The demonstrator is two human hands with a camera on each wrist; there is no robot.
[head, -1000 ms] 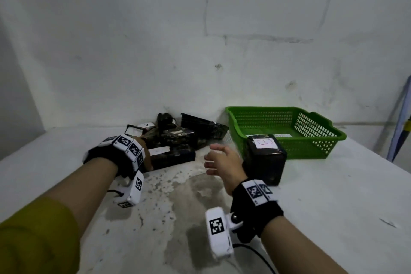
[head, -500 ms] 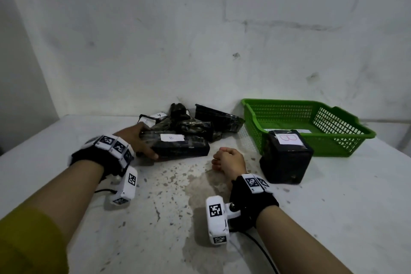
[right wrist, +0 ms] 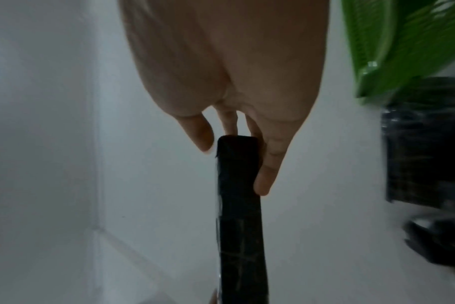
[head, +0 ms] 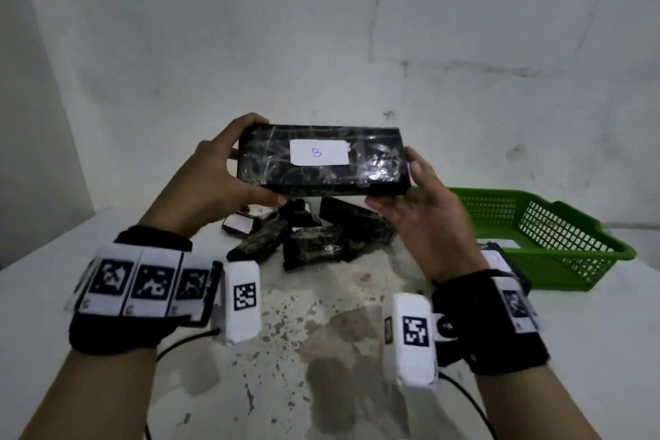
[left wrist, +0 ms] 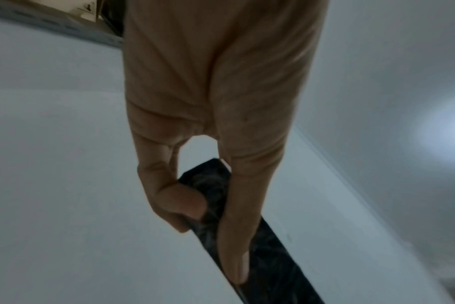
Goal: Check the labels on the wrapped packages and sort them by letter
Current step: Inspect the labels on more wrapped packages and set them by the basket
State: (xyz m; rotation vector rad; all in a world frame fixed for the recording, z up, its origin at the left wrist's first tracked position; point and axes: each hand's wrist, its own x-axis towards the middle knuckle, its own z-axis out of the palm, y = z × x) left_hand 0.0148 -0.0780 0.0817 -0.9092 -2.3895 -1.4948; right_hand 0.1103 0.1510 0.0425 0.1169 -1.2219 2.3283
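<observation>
A flat black wrapped package (head: 371,168) is held up in front of me, its white label (head: 319,152) marked B facing me. My left hand (head: 228,175) grips its left end, thumb underneath and fingers over the top; the left wrist view shows the package (left wrist: 268,257) between thumb and finger. My right hand (head: 414,204) holds the right end, and the right wrist view shows thumb and fingers pinching the package (right wrist: 238,185). A pile of several black wrapped packages (head: 307,243) lies on the table below.
A green plastic basket (head: 557,243) stands at the right on the white table (head: 589,350). A black cube-shaped package with a white label (head: 500,261) sits in front of the basket, mostly hidden by my right wrist. A white wall rises close behind.
My left hand took the flat package from the pile and lifted it to eye level. My right hand rose from the table and took hold of its right end.
</observation>
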